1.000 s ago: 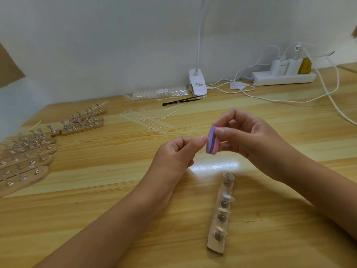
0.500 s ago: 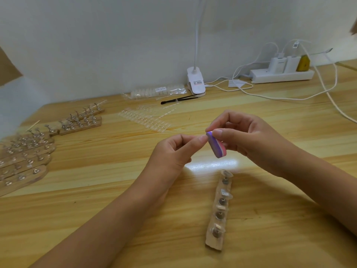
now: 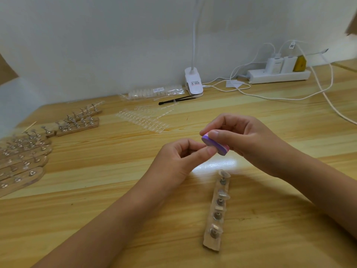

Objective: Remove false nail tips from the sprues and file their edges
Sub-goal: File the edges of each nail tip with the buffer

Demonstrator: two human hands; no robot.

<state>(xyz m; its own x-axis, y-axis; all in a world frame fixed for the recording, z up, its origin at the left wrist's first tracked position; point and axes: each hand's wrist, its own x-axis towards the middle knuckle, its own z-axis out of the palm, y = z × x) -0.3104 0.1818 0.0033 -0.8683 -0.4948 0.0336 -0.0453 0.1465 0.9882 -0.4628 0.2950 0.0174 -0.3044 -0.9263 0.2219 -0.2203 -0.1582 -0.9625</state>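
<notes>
My right hand (image 3: 245, 140) grips a small purple and pink filing block (image 3: 214, 145) between thumb and fingers above the table. My left hand (image 3: 181, 159) pinches something tiny at its fingertips, pressed against the block; the nail tip itself is too small and clear to make out. Below the hands lies a wooden holder strip (image 3: 215, 211) with metal studs, some carrying clear nail tips. Clear sprues of nail tips (image 3: 143, 119) lie spread on the table beyond the hands.
Several more wooden holder strips (image 3: 25, 157) lie at the left. At the back stand a white clip lamp (image 3: 193, 82), a bag of tips (image 3: 152, 91), a black tool (image 3: 175, 100) and a power strip (image 3: 278, 75) with trailing cables.
My right hand has turned the filing block from upright to nearly flat against my left fingertips. Both hands stay close together above the holder strip.
</notes>
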